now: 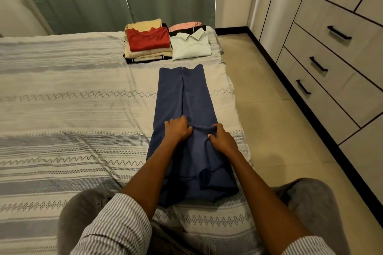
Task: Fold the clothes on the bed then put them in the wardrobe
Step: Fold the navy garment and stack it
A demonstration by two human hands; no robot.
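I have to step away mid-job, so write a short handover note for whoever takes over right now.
Left hand and right hand: both pinch a bunched ridge of the blue garment, fingers curled into the cloth.
Blue garment: laid lengthwise near the bed's right edge, folded narrow, not yet folded short.
Done: two folded stacks at the far end, red top on one, pale collared shirt on the other.
Left: finish this fold, then move everything to the wardrobe on the right.

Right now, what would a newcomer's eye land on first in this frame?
The long blue garment lying lengthwise near the bed's right edge, with the left hand and right hand pinching a ridge of its cloth. Behind it sit two folded stacks, topped by a red top and a white collared shirt.
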